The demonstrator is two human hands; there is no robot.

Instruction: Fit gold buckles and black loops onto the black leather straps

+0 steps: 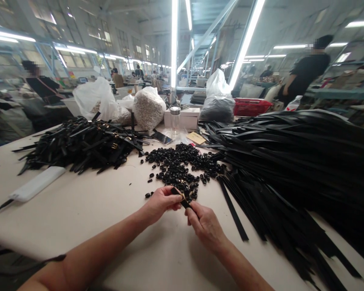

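And here we are at the near side of the desk point(115, 230), where the left grip point(159, 203) has thumb and fingers pinched on a black strap point(186, 204), while the right grip point(204, 222) clasps its nearer end. A gold-toned metal piece point(183, 197), too small to make out fully, shows at the strap between them, just this side of the heap of small black loops point(178, 159). Steady hands wanted here: I'd say pinch close to the metal, keep the strap flat and untwisted, and hold the nearer end firm so nothing creases! Long black strips point(279, 149) fan out on the right, and buckled straps point(79, 147) lie heaped on the left
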